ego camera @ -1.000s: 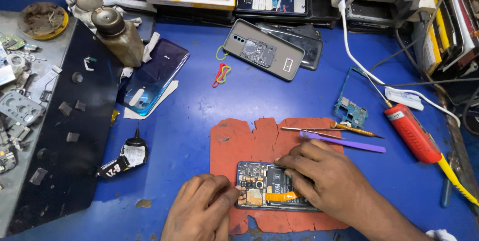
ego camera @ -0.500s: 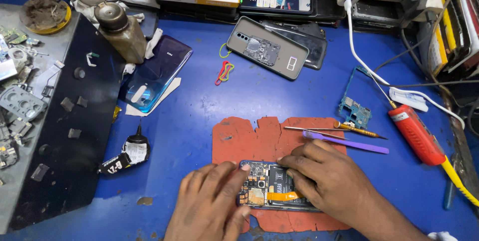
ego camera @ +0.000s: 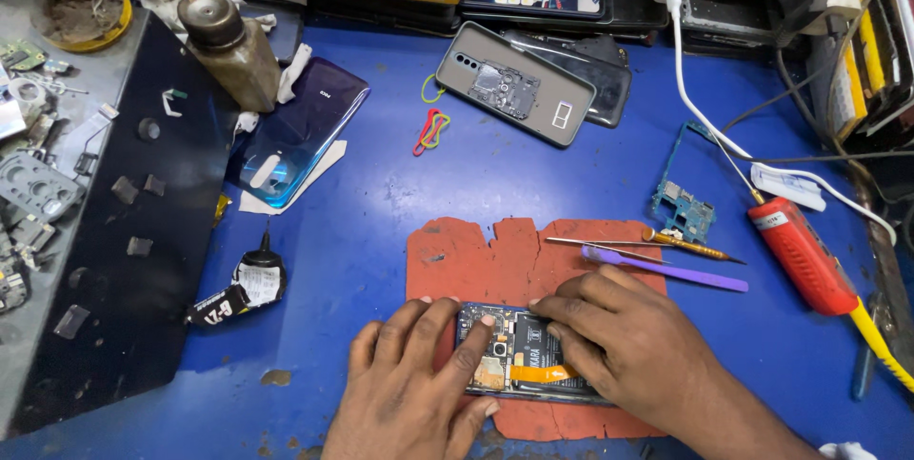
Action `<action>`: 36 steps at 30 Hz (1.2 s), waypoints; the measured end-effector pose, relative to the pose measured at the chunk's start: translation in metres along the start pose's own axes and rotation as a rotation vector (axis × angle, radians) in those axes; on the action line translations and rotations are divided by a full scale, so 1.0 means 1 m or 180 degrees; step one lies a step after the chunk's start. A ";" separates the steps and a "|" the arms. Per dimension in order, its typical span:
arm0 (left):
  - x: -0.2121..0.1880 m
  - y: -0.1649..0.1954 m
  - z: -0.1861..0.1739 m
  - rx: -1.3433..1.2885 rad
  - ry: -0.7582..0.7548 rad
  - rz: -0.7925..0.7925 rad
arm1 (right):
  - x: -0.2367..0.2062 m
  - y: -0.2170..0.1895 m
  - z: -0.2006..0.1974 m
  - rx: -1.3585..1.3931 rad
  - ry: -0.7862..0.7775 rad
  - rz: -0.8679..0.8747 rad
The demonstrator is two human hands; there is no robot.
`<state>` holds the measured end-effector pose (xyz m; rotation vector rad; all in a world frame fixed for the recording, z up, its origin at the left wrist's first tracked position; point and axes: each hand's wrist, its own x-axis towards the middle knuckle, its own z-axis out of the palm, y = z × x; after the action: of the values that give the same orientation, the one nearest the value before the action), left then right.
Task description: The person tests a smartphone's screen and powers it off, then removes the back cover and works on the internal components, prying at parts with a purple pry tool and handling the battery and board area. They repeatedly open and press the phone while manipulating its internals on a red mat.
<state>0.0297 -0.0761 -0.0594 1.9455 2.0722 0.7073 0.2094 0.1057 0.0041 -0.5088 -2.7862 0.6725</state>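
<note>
Both hands press flat on the opened phone [ego camera: 519, 357] lying crosswise on the red mat [ego camera: 495, 260], left hand [ego camera: 419, 389] fingers spread over its left end, right hand [ego camera: 633, 350] covering its right end, neither gripping.

Our right hand [ego camera: 628, 350] hides the opened black phone's [ego camera: 522, 362] three o'clock end; our wrists leave the frame at six o'clock; its tiny board parts stay unreadable.

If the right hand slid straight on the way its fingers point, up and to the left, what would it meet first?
Probably only the bare red mat: the right hand lies on the opened phone, fingers aimed up-left. Past the mat, blue tabletop.
</note>
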 end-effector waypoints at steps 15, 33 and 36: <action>-0.001 -0.002 0.001 0.0049 0.0162 0.0087 | 0.001 -0.017 0.006 -0.0085 -0.0355 -0.0408; -0.003 -0.014 0.017 0.0096 0.0203 0.0166 | -0.004 -0.017 0.004 -0.0155 -0.0280 -0.0487; -0.002 -0.014 0.015 0.0026 0.0116 0.0141 | -0.004 -0.016 0.004 -0.0129 -0.0261 -0.0484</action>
<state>0.0240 -0.0754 -0.0792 2.0034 2.0619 0.7502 0.2074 0.0894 0.0077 -0.2787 -2.8838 0.6178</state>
